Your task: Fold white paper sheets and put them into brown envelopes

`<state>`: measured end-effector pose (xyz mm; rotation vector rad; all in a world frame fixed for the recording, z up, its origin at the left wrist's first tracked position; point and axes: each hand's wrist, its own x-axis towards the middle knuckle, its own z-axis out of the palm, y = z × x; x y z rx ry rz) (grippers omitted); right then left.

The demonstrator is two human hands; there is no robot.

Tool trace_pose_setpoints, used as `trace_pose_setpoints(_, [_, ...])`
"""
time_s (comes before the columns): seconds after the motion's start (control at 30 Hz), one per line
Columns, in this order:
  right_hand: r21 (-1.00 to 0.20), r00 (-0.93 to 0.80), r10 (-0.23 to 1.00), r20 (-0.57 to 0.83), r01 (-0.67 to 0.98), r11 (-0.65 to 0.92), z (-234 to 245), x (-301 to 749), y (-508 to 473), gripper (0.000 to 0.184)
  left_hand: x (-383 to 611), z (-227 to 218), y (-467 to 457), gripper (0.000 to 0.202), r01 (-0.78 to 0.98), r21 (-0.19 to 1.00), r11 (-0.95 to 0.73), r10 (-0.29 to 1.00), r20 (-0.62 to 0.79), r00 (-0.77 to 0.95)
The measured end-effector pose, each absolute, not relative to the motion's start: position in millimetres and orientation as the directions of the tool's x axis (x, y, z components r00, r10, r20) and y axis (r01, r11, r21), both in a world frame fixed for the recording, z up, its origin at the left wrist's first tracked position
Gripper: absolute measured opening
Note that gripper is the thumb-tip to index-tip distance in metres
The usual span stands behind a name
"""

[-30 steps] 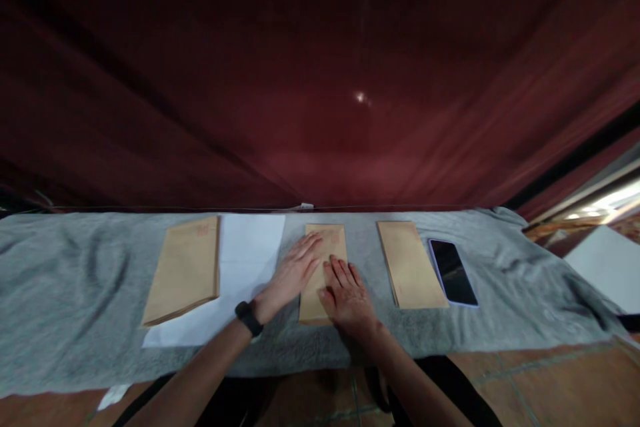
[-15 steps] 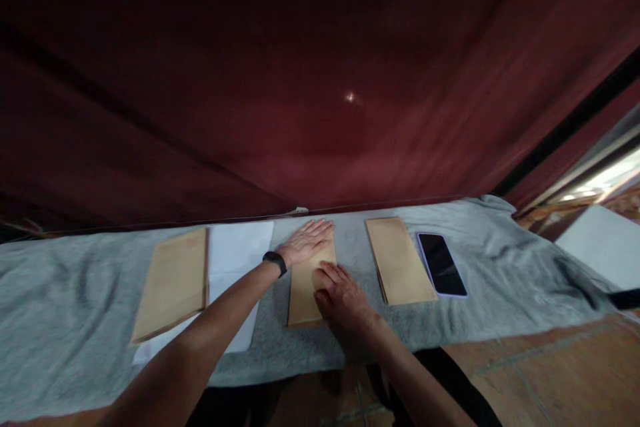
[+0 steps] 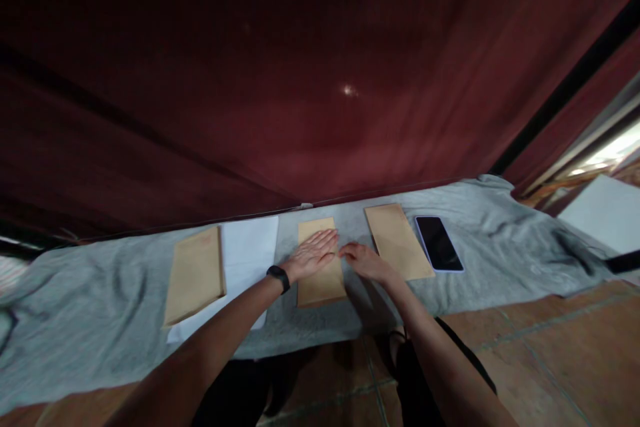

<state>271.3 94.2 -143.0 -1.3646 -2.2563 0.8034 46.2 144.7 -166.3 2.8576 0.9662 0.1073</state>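
Observation:
A brown paper envelope [image 3: 320,288] lies upright before me on the grey cloth. My left hand [image 3: 313,255], with a black band at the wrist, rests flat across its middle, fingers stretched out. At the envelope's right edge is my right hand [image 3: 366,260], fingers curled and pressed together. Whether they pinch the paper edge there is too small to make out. To the right, just past that hand, lies another brown envelope stack [image 3: 399,243]. More brown envelopes [image 3: 195,273] sit at the left, partly over white paper sheets [image 3: 253,240].
A phone [image 3: 440,243] in a pale purple case lies beside the right stack. Grey cloth [image 3: 125,293] covers the long narrow surface. Behind it rises a dark red sheet wall [image 3: 320,113]. Floor tiles [image 3: 550,347] show below, and a white panel [image 3: 605,210] stands at far right.
My right hand has moved off the envelope's face to its right edge. The left hand has slid down to the envelope's middle. The view has shifted slightly.

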Motion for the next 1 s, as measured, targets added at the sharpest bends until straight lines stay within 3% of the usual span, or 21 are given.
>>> trace_pose_setpoints(0.1, [-0.580, -0.418, 0.908, -0.024, 0.746, 0.328, -138.8, 270.0, 96.6, 0.037, 46.2, -165.9, 123.1, 0.061, 0.595, 0.131, -0.793, 0.603, 0.031, 0.797])
trace_pose_setpoints(0.43, [-0.515, -0.337, 0.942, 0.002, 0.807, 0.290, -134.8, 261.5, 89.8, 0.026, 38.4, -153.0, 51.5, 0.058, 0.575, 0.175, -0.799, 0.579, -0.032, 0.815])
trace_pose_setpoints(0.67, [-0.506, -0.435, 0.888, 0.151, 0.737, 0.448, -138.7, 241.5, 82.7, 0.034, 30.2, -142.9, 17.2, 0.058, 0.548, 0.224, -0.806, 0.555, -0.039, 0.831])
trace_pose_setpoints(0.8, [-0.433, -0.517, 0.819, 0.247, 0.698, 0.571, -155.9, 226.7, 74.0, 0.039, 21.7, -147.3, 6.2, 0.059, 0.541, 0.247, -0.804, 0.550, -0.038, 0.834])
trace_pose_setpoints(0.9, [-0.415, -0.533, 0.810, 0.246, 0.697, 0.585, -165.9, 225.6, 70.9, 0.043, 14.1, -146.9, 2.0, 0.057, 0.517, 0.314, -0.797, 0.532, -0.042, 0.846])
trace_pose_setpoints(1.0, [-0.504, -0.529, 0.816, 0.233, 0.652, 0.567, -167.0, 234.4, 79.2, 0.041, 8.7, -141.2, 11.2, 0.047, 0.502, 0.464, -0.730, 0.557, -0.021, 0.830])
